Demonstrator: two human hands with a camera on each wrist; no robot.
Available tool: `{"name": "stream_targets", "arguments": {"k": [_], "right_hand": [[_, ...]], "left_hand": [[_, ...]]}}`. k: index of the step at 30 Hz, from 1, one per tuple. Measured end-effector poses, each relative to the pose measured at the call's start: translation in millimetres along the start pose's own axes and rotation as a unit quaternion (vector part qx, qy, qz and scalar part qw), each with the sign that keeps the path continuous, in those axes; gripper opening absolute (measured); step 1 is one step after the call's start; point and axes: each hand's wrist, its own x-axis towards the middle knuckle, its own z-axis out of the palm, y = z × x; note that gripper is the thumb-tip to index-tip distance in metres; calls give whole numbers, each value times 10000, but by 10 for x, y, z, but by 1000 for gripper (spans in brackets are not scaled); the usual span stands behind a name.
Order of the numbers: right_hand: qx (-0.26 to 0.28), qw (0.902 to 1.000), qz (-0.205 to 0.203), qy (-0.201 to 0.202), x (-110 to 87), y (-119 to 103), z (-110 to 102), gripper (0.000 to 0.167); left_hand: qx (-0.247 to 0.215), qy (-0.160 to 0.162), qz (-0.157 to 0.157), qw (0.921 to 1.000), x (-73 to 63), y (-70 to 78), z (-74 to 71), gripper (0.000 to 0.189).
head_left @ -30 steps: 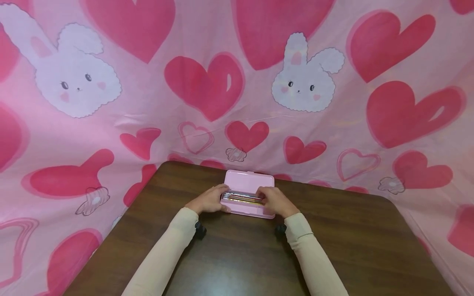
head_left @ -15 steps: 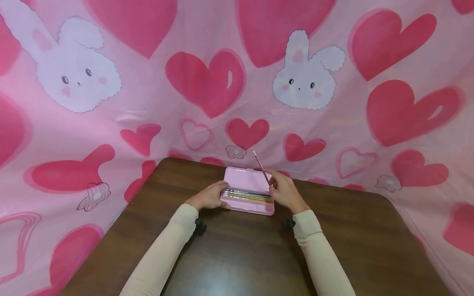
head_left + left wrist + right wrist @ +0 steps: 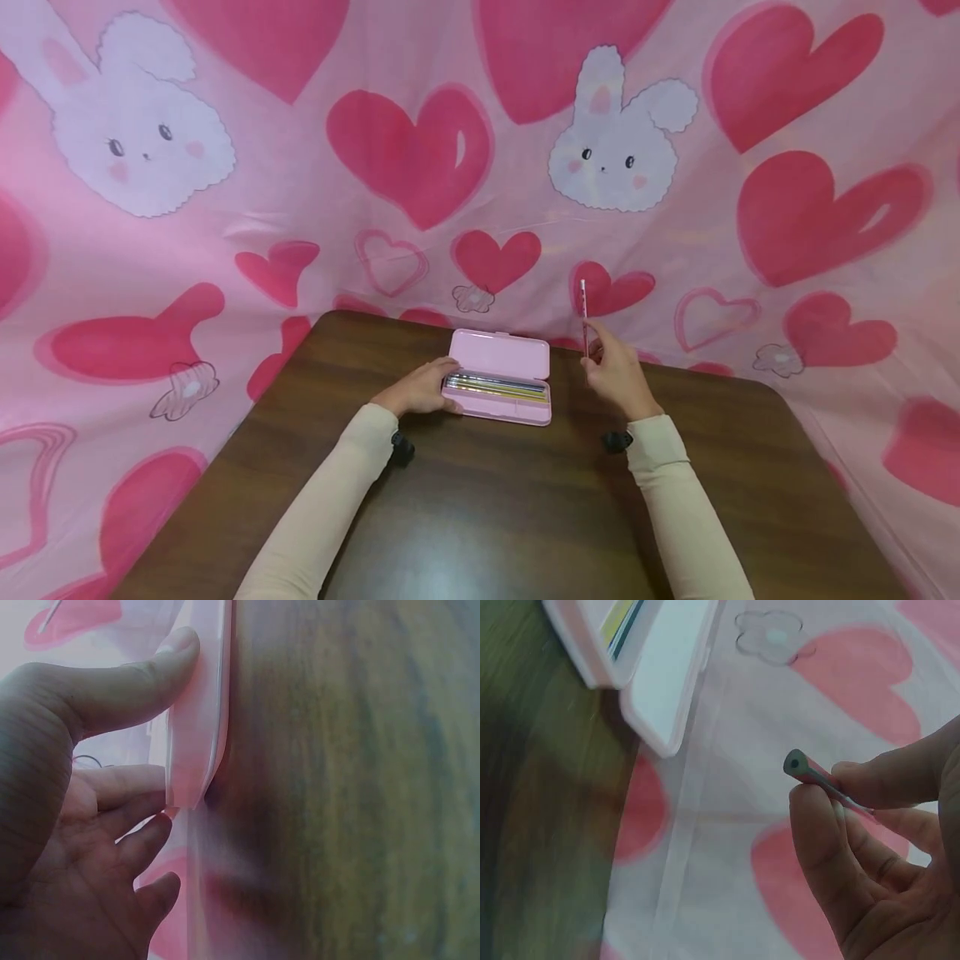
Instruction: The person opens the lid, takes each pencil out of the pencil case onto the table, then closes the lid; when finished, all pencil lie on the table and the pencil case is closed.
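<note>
Pinched at its left end by the left hand (image 3: 422, 390), the open case (image 3: 498, 354) held pencils (image 3: 498, 387) and probably needed that bracing; right of the case, the right hand (image 3: 621, 379) closed thumb and fingertips on one upright pencil (image 3: 584, 304).

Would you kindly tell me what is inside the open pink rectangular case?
Several long, slim pencils, some yellow, lie side by side in the pink rectangular case, lengthwise; whatever is beneath them is covered.

Pink cloth (image 3: 525, 196) with hearts (image 3: 408, 162) and 2 white rabbit heads (image 3: 611, 183) hangs behind a brown table (image 3: 480, 492).
</note>
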Motion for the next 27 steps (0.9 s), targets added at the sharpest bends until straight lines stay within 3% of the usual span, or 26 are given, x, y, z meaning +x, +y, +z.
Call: {"name": "stream_targets", "arguments": {"k": [6, 11, 20, 27], "right_hand": [[-91, 9994, 283, -174, -93, 192, 26, 69], [-201, 9961, 541, -672, -171, 303, 168, 66], [-317, 9743, 1272, -1832, -252, 328, 382, 67], [-725, 9697, 1141, -2036, -262, 312, 373, 65]], "left_hand": [[-7, 41, 14, 10000, -17, -18, -25, 85], [-60, 36, -5, 10000, -12, -40, -31, 86], [1, 30, 109, 9999, -3, -42, -8, 86], [12, 19, 180, 9998, 16, -38, 3, 86]]}}
